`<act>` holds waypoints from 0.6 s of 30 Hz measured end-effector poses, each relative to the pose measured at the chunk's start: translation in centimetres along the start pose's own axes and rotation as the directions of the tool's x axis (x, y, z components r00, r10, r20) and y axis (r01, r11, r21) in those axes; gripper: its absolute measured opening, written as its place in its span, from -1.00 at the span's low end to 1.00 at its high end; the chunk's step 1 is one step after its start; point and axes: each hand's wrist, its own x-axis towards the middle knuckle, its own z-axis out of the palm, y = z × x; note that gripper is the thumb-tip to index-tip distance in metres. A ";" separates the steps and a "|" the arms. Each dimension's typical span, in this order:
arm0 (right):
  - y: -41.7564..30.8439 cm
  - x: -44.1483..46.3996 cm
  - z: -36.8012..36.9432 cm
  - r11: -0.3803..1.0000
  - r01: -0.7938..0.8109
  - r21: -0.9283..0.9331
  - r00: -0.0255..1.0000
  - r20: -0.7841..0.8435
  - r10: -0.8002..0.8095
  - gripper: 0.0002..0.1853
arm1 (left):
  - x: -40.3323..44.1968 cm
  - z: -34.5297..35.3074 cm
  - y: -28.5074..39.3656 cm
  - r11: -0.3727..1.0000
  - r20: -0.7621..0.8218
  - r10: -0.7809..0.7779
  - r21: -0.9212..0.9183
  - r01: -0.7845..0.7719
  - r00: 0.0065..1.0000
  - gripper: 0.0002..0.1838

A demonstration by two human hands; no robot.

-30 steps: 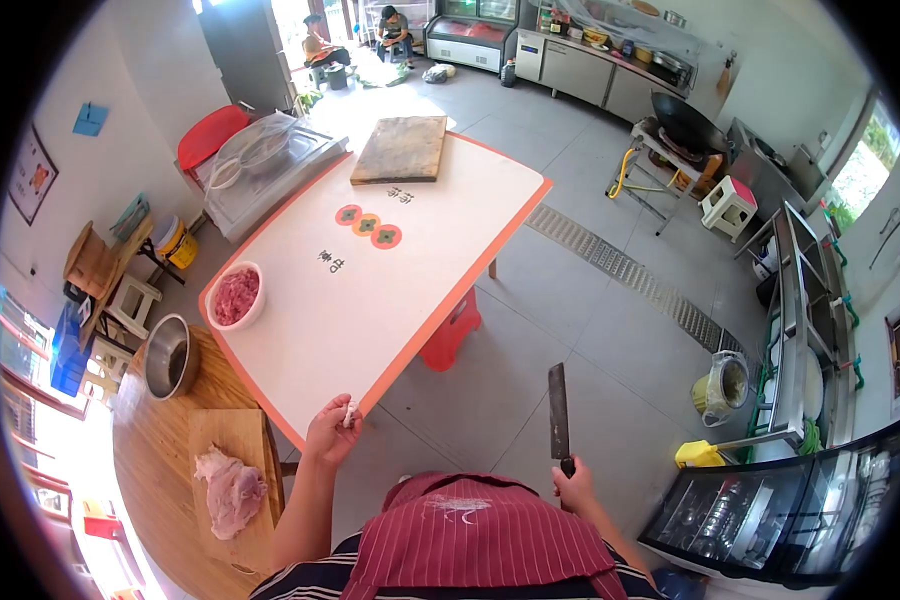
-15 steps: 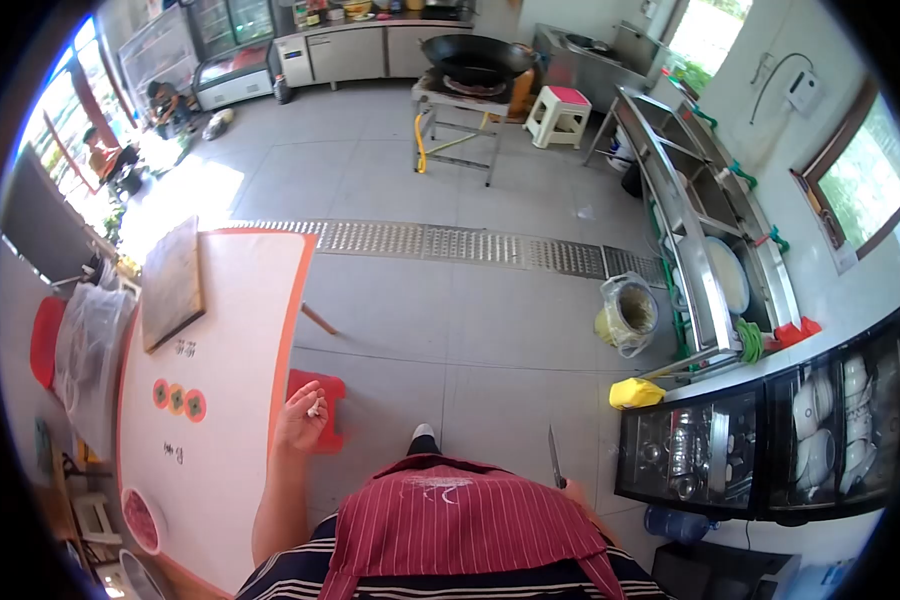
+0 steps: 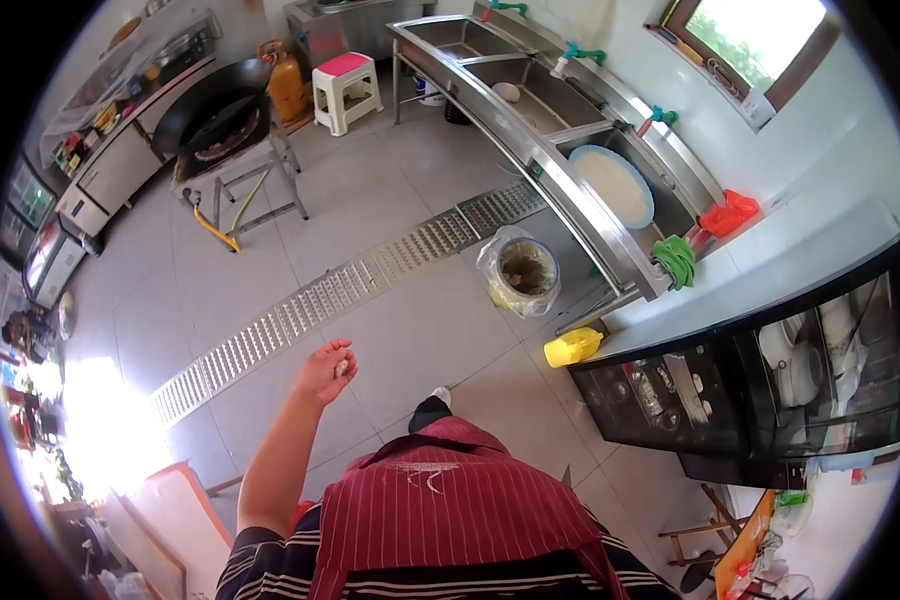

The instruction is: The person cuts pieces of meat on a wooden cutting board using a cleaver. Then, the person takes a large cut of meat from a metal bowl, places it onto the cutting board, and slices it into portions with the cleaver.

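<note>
My left hand (image 3: 328,370) is held out in front of me over the floor, its fingers curled. Between them shows a small whitish piece (image 3: 341,368), too small to name. My right hand is hidden behind the red striped apron (image 3: 460,500). Only a sliver of the knife (image 3: 567,477) sticks out past the apron's right side.
A metal sink unit (image 3: 590,185) runs along the right, with a lined bin (image 3: 522,275) before it. A glass-door dish cabinet (image 3: 670,400) stands nearer. The wok stand (image 3: 235,170), a stool (image 3: 346,90) and the floor drain (image 3: 310,305) lie ahead; the table (image 3: 175,510) is at lower left.
My view has swung right, toward the sinks, so the table has slid to lower left. My left hand has moved from beside the table to over the floor. My right hand has passed from sight.
</note>
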 end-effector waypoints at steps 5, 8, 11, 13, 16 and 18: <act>-20.5 -13.7 -2.7 0.980 0.139 0.140 0.988 0.053 -0.148 -0.74 | 17.2 11.5 -1.2 0.938 0.055 -0.067 0.344 0.044 0.996 -0.82; -24.7 -13.8 -1.2 0.909 0.296 0.295 0.955 -0.082 -0.284 -0.73 | 24.9 19.5 -2.2 0.870 0.085 -0.151 0.485 0.092 0.985 -0.80; -29.0 -16.4 -0.2 0.868 0.323 0.378 0.944 -0.198 -0.266 -0.69 | 31.3 26.2 -3.8 0.742 0.087 -0.248 0.657 0.132 0.965 -0.68; -30.8 -18.6 1.3 0.879 0.273 0.391 0.950 -0.254 -0.182 -0.67 | 34.7 29.5 -4.4 0.634 0.085 -0.320 0.759 0.147 0.943 -0.58; -33.0 -22.2 3.4 0.856 0.152 0.494 0.950 -0.313 0.012 -0.69 | 37.5 35.3 -4.5 0.524 0.114 -0.424 0.840 0.140 0.899 -0.40; -34.0 -24.1 5.8 0.776 0.030 0.630 0.945 -0.271 0.184 -0.73 | 39.0 38.0 -4.7 0.476 0.117 -0.457 0.869 0.132 0.882 -0.39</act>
